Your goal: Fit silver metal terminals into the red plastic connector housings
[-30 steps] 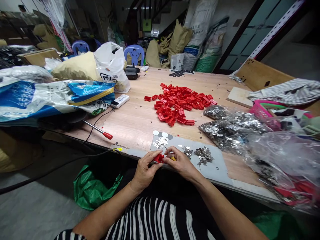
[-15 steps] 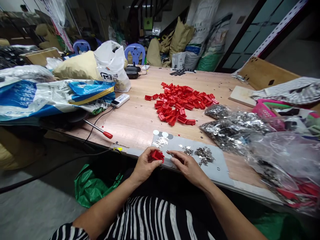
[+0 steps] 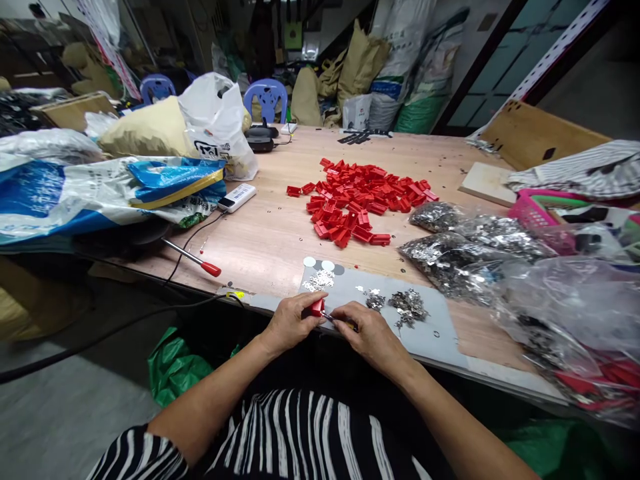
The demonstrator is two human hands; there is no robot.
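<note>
Two bare hands at the near edge of a plywood table (image 3: 280,227), viewed from a head-worn camera. A red plastic part (image 3: 317,307) is clenched in the left hand (image 3: 293,325), with its end showing above the fingers. A slim tool with a metal shaft and yellow handle (image 3: 340,321) is grasped in the right hand (image 3: 370,337), its tip directed at the red plastic part; whether the two touch cannot be told. Both hands are held together over the near margin of a grey sheet (image 3: 425,347). On this sheet, a heap of silver metal pieces (image 3: 407,307) lies just right of the hands, and a smaller scatter of silver bits (image 3: 317,281) lies beyond them. A loose pile of red plastic parts (image 3: 350,200) occupies the middle of the table. Clear bags of silver metal pieces (image 3: 445,257) lie toward the right edge. A red-handled screwdriver (image 3: 193,259) and a white plastic device (image 3: 237,197) lie toward the left edge, beside woven plastic sacks (image 3: 100,193). A green plastic bag (image 3: 173,368) is seen below the near edge, and a black-and-white striped sleeve (image 3: 145,453) covers the left upper arm
</note>
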